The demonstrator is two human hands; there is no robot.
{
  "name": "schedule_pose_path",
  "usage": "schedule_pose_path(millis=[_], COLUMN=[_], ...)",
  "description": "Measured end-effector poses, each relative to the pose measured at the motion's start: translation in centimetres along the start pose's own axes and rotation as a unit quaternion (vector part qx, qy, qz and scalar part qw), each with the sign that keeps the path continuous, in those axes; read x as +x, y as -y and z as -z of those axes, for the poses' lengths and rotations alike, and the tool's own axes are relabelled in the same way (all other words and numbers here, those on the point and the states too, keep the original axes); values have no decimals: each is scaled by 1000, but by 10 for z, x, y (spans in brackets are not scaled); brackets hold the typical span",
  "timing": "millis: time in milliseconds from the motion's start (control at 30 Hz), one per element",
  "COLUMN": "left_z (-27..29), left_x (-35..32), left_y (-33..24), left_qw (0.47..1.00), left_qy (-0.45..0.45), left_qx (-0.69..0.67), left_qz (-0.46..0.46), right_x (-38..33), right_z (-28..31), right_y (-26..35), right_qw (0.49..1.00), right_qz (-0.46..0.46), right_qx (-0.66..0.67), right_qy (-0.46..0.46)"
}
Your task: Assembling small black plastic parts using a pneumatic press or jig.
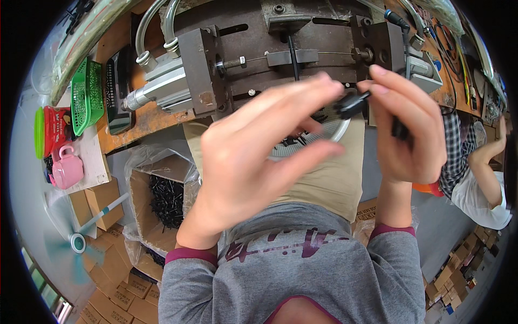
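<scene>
Two hands meet: right hand fingers pinch black plug; left hand fingers open, tips touching it.

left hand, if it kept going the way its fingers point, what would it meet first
The left hand has fingers pointing up and right toward the small black part pinched in the right hand. It would probably meet that part first, then the right fingertips; depth is unclear from this view.

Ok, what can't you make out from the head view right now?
- Small black part: shape blurred, mostly covered by the right hand fingertips.
- Left hand: blurred; contact with the part unclear.
- White bowl: mostly hidden behind both hands.
- Box of black pieces: pieces too small to identify.
</scene>
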State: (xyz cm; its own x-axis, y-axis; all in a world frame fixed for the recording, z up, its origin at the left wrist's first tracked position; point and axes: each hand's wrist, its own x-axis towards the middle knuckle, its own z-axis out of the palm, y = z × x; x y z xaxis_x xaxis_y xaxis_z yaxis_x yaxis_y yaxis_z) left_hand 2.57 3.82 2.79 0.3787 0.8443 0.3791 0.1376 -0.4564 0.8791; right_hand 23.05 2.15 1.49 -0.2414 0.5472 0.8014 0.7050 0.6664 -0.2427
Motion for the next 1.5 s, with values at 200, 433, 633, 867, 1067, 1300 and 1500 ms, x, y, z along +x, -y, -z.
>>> schedule_pose_path(millis=[200, 433, 633, 867, 1067, 1300, 1500], left_z=[12, 10, 0, 7, 3, 0, -2], left_x=[0, -5, -6, 7, 5, -13, -54], left_y=[-6, 10, 23, 17, 18, 17, 23], left_qw=[997, 973, 936, 907, 908, 916, 925], left_qy=[42, -1, 39, 56, 49, 40, 250], left_qx=[-66, 194, 320, 399, 403, 367, 281], left_qz=[-9, -125, -140, -121, -103, -157, -49], right_x=[9, 5, -10, -16, -13, -4, 2], right_z=[-7, -16, -9, -2, 2, -4, -22], right_y=[11, -5, 2, 1, 10, 20, 28], right_qw=[998, 998, 992, 983, 986, 994, 983], right_qz=[27, 28, -89, -139, -73, -88, -107], right_qx=[36, 48, 67, 82, 121, 52, 14], right_qy=[36, -39, -52, -82, -86, 32, 147])
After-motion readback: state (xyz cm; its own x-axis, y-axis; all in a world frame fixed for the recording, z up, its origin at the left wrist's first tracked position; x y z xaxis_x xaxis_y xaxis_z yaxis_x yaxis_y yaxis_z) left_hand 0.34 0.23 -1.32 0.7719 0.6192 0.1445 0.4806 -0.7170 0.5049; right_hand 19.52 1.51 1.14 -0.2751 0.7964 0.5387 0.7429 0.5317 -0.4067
